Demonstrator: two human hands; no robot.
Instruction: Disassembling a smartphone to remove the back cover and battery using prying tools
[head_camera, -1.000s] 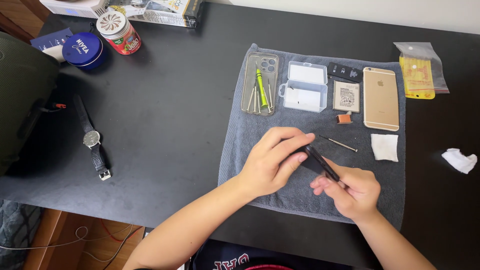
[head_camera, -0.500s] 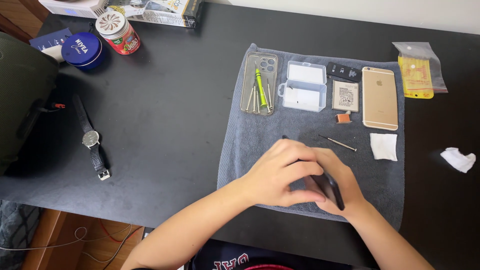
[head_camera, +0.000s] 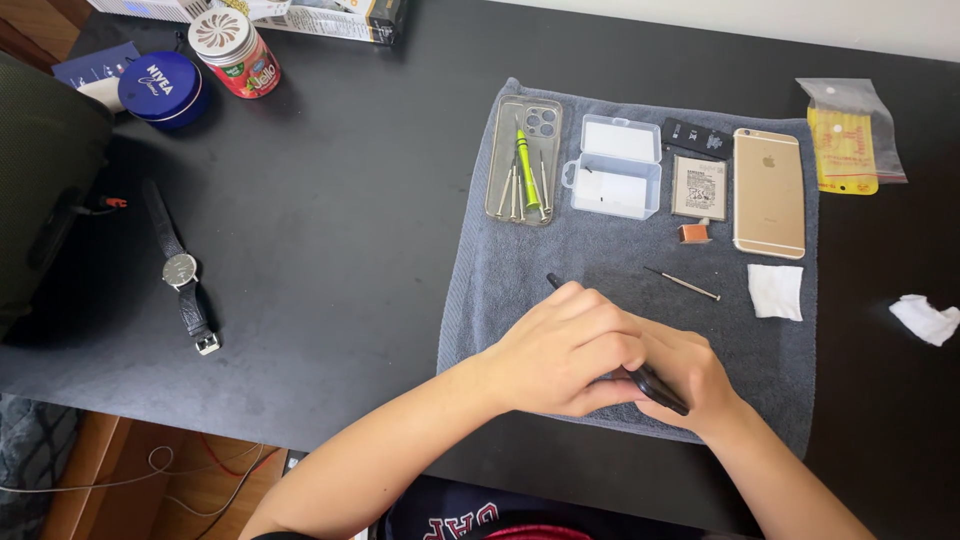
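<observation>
Left hand (head_camera: 565, 350) and right hand (head_camera: 690, 375) clasped together, grip pinching black phone (head_camera: 655, 385) over grey towel's (head_camera: 480, 290) near edge. Open counter (head_camera: 340, 230) left. Since a second ago, left hand slid over right, covering phone.

One camera only, worn on the person's head; it looks steeply down and forward over the black bench (head_camera: 330, 250), the far wall a pale strip at the top edge; the forearms enter from the bottom edge, so the viewpoint sits close above the near rim; the grey towel (head_camera: 480, 300) lies right of centre, the wristwatch (head_camera: 180, 270) to the left; part of the floor shows at the lower left; no second view shares the scene.
</observation>
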